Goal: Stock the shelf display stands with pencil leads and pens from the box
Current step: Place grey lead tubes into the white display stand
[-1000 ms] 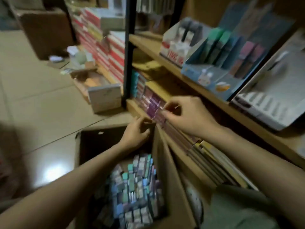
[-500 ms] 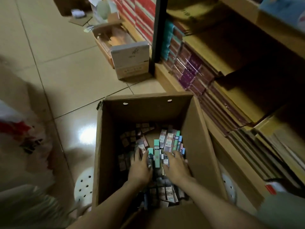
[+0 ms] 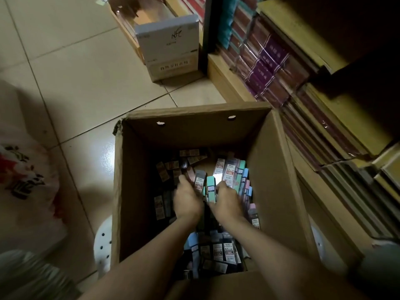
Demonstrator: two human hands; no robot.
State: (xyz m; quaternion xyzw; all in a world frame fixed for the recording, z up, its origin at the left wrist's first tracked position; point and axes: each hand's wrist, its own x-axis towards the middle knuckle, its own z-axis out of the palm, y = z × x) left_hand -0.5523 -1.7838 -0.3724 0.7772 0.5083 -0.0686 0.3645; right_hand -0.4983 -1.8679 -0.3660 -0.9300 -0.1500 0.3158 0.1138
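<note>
Change: since half a second earlier both hands had stayed down in the box, now bunched closer around a few upright lead packs, and the view had tipped a little further down.
Left hand (image 3: 187, 200): deep in the cardboard box (image 3: 270, 169), its grip curled against a grey lead pack (image 3: 199, 182); blurred, so whether it pinched the pack or only pressed on it could not be told.
Right hand (image 3: 227, 202): just beside the left, its grip curled round a mint-green lead pack (image 3: 211, 189) standing upright between the two hands (fingers mostly hidden behind the knuckles).
Pencil leads (image 3: 225, 252): loose packs heaped over the box floor, some flat, some on end, in grey, mint, blue and pink; a taller clear pair (image 3: 227, 169) stood against the right hand's far side.
Box: open on the tiled floor (image 3: 75, 72), touching the shelf unit (image 3: 220, 79) on its right.
Shelf: bottom level packed with notebooks (image 3: 266, 61) standing on edge.
Beyond: a white carton (image 3: 168, 44) stood on the floor near the shelf post.
Left edge: a printed plastic bag (image 3: 23, 174) lay on the floor.
</note>
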